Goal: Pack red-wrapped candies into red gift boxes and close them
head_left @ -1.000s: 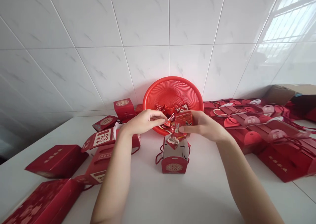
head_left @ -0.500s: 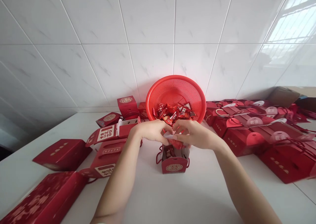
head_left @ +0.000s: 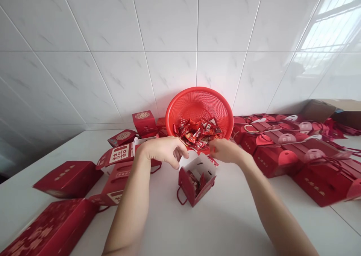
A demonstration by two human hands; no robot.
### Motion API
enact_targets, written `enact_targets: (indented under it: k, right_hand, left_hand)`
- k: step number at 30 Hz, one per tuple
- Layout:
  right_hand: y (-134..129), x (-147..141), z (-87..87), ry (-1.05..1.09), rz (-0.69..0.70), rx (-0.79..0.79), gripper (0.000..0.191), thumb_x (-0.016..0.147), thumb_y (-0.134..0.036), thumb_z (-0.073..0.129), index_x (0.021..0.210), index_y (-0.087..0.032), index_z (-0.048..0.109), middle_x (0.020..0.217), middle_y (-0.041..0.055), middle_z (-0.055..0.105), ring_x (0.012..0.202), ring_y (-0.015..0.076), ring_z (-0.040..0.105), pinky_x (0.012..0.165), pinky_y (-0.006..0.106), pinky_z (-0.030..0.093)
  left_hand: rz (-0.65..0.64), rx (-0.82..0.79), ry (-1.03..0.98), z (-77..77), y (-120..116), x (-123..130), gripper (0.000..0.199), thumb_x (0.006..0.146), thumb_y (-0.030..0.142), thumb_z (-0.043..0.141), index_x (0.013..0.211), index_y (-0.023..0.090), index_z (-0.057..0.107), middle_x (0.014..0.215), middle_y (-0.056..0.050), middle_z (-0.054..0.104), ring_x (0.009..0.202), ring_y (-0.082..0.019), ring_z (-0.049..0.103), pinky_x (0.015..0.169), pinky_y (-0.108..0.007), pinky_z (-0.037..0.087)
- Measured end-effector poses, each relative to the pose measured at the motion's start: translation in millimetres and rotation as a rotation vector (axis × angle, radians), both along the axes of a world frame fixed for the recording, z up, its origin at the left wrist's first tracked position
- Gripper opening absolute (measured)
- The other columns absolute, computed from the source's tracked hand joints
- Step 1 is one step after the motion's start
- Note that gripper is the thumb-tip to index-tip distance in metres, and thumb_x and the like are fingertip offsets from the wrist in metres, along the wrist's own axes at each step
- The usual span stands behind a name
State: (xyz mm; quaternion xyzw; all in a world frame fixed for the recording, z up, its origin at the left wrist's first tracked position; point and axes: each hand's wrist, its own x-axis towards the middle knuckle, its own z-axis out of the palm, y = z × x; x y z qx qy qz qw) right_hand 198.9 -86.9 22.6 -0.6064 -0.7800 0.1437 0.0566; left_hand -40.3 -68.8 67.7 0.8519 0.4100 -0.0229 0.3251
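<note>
A small red gift box stands turned at an angle on the table, its top open and pale inner flaps raised. Inside it, wrapped candies are partly visible. My left hand is at the box's back left edge, thumb and fingers bent around a pale flap. To the right, my right hand is beside the front rim of a red plastic basket; its fingers are smeared and partly hidden. Red-wrapped candies lie in the basket.
Several red boxes lie at the left, some open. Rows of closed red gift boxes with cord handles fill the right side. A brown cardboard box stands at the far right. The tiled wall rises behind the table.
My hands have moved apart, the right one shifting right toward the basket's rim. The gift box has turned and tilted, and its candies show more clearly.
</note>
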Motion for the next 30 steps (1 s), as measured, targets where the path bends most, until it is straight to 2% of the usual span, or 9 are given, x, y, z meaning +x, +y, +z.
enact_targets:
  k: [2,8,13,16,18,21,24,26,30]
  right_hand:
    - [2.4,-9.3,-13.0,-0.064,-0.012,-0.036,0.011,0.076,-0.012,0.066,0.082,-0.02,0.068,0.091,0.0128,0.074,0.085,0.0309,0.07,0.064,0.033,0.046]
    - [7.8,-26.7,-41.5,-0.068,0.059,-0.028,0.064,0.053,0.001,0.078,0.107,-0.033,0.072,0.108,0.0082,0.076,0.108,0.0314,0.068,0.078,0.032,0.05]
    - [12.7,-18.4,-48.9,-0.052,0.085,-0.022,0.054,0.05,0.0,0.077,0.096,-0.029,0.074,0.093,0.0053,0.078,0.092,0.0276,0.072,0.07,0.03,0.051]
    - [16.0,-7.9,-43.3,-0.022,0.086,-0.067,0.032,0.045,-0.004,0.079,0.067,-0.025,0.07,0.06,-0.0008,0.069,0.061,0.0214,0.069,0.055,0.027,0.048]
    - [18.3,-0.1,-34.1,0.021,0.069,-0.061,0.022,0.05,-0.011,0.08,0.058,-0.023,0.064,0.052,-0.0017,0.064,0.051,0.0181,0.064,0.049,0.025,0.045]
    - [20.2,8.1,-16.5,0.11,-0.052,0.122,0.006,0.077,-0.027,0.068,0.078,-0.021,0.066,0.08,0.008,0.073,0.072,0.0223,0.069,0.06,0.03,0.049]
    - [16.1,8.5,-2.1,0.272,-0.178,0.35,0.021,0.091,-0.037,0.054,0.099,-0.019,0.062,0.11,0.0137,0.069,0.094,0.0256,0.068,0.075,0.034,0.05]
    - [8.9,6.1,4.4,0.377,-0.087,0.296,0.025,0.091,-0.044,0.056,0.098,-0.02,0.062,0.106,0.0102,0.07,0.092,0.0244,0.067,0.075,0.033,0.05]
    - [-7.1,3.5,12.2,0.4,0.268,-0.073,0.039,0.081,-0.051,0.07,0.109,-0.024,0.065,0.109,0.0056,0.071,0.09,0.0224,0.067,0.072,0.03,0.05]
  left_hand:
    - [0.021,-0.001,-0.006,1.3,-1.9,-1.8,0.038,0.06,0.018,0.073,0.097,0.019,0.079,0.078,0.0,0.076,0.076,-0.02,0.07,0.066,-0.023,0.05]
    - [0.047,0.066,0.016,3.5,-6.5,-0.5,0.022,0.071,0.025,0.067,0.087,0.02,0.08,0.091,-0.002,0.08,0.084,-0.021,0.072,0.068,-0.022,0.048]
    - [0.049,0.075,0.024,4.1,-8.4,3.0,0.017,0.073,0.028,0.068,0.081,0.022,0.081,0.088,0.0,0.079,0.082,-0.02,0.07,0.064,-0.022,0.044]
    - [0.061,0.073,0.027,2.8,-7.5,2.1,0.017,0.074,0.034,0.069,0.08,0.022,0.081,0.085,0.0,0.078,0.079,-0.02,0.068,0.061,-0.022,0.042]
    - [0.044,0.087,0.026,1.4,-5.9,1.0,0.021,0.072,0.038,0.073,0.082,0.023,0.081,0.081,0.0,0.076,0.074,-0.018,0.065,0.058,-0.022,0.039]
    - [0.015,0.075,0.015,-0.2,-3.7,0.8,0.033,0.066,0.04,0.079,0.093,0.021,0.081,0.071,0.001,0.071,0.066,-0.016,0.061,0.057,-0.022,0.038]
    - [-0.009,0.043,-0.025,-1.3,-3.0,2.5,0.04,0.066,0.04,0.08,0.1,0.019,0.08,0.069,0.002,0.067,0.066,-0.015,0.058,0.057,-0.021,0.039]
    - [-0.024,0.034,-0.056,-2.3,-2.8,3.7,0.039,0.066,0.039,0.079,0.1,0.019,0.079,0.068,0.002,0.065,0.065,-0.015,0.057,0.056,-0.021,0.038]
    - [-0.054,0.036,-0.092,-4.4,-1.4,3.7,0.035,0.067,0.037,0.078,0.097,0.02,0.08,0.066,0.003,0.062,0.064,-0.014,0.054,0.055,-0.021,0.037]
